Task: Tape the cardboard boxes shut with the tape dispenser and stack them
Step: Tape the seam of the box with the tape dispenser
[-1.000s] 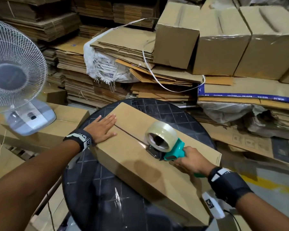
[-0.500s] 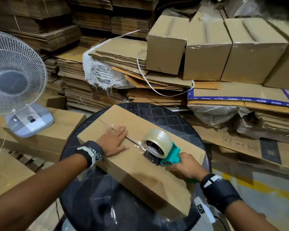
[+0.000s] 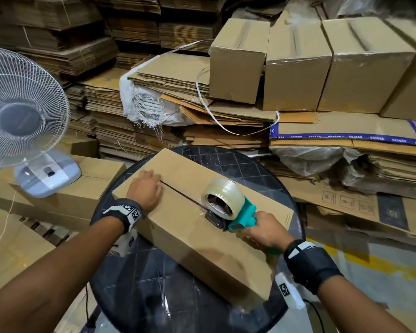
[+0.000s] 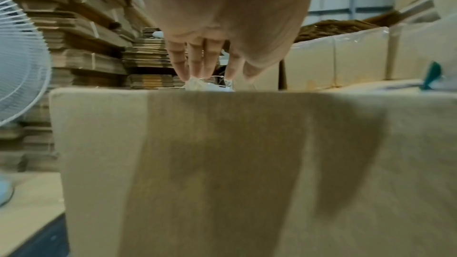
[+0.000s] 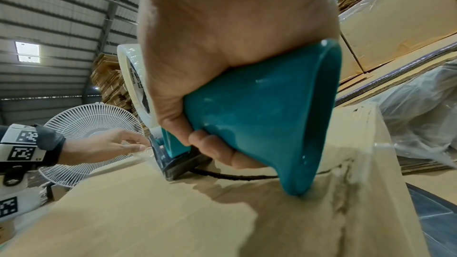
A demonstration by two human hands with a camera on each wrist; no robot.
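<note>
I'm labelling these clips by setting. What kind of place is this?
Most likely a carton warehouse or packing area. Tall stacks of flattened cardboard fill the background, a row of taped boxes sits on more flat sheets, and the right wrist view shows a corrugated metal roof overhead.

open seam (image 3: 181,195) between hands, fan (image 3: 22,121) left, stacked boxes (image 3: 296,66) behind

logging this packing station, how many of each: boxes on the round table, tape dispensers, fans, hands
cardboard box on the round table: 1
tape dispenser: 1
fan: 1
hands: 2, left hand and right hand
total: 5
</note>
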